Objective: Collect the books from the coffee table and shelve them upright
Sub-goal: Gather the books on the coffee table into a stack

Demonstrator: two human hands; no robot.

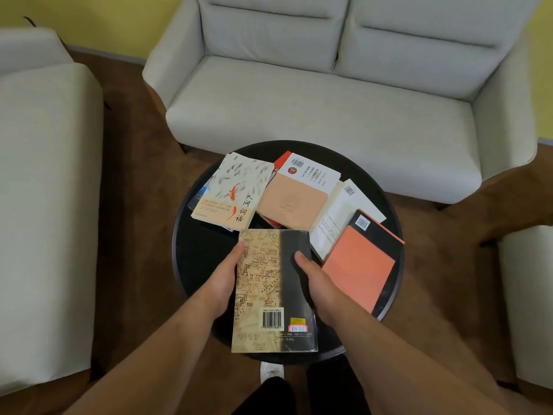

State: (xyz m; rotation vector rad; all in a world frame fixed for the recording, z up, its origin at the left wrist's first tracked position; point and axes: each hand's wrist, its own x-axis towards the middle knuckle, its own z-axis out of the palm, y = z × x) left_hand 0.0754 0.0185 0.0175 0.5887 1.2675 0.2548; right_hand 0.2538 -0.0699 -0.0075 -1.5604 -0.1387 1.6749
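Map-covered book (pixel 263 292) held between left hand (pixel 223 283) and right hand (pixel 318 283), thumbs on its cover, above round black coffee table (pixel 191 253). Other books beyond it; pale sofa (pixel 329 94) behind.

Seven books (pixel 260 280) (pixel 233 190) (pixel 291 202) (pixel 338 217) (pixel 359 265) (pixel 281 159) (pixel 198 196), two hands (pixel 223 283) (pixel 317 283), one round table (pixel 191 265), one sofa (pixel 299 100), two armchairs (pixel 45 175) (pixel 526 295)

The black coffee table (pixel 196 259) bears a fish-patterned book (pixel 233 190), a peach book (pixel 291 202) and an orange book (pixel 359 263).

Both forearms reach forward; left hand (pixel 222 283) and right hand (pixel 317 282) grip the book (pixel 263 298), fingers seemingly curled underneath.
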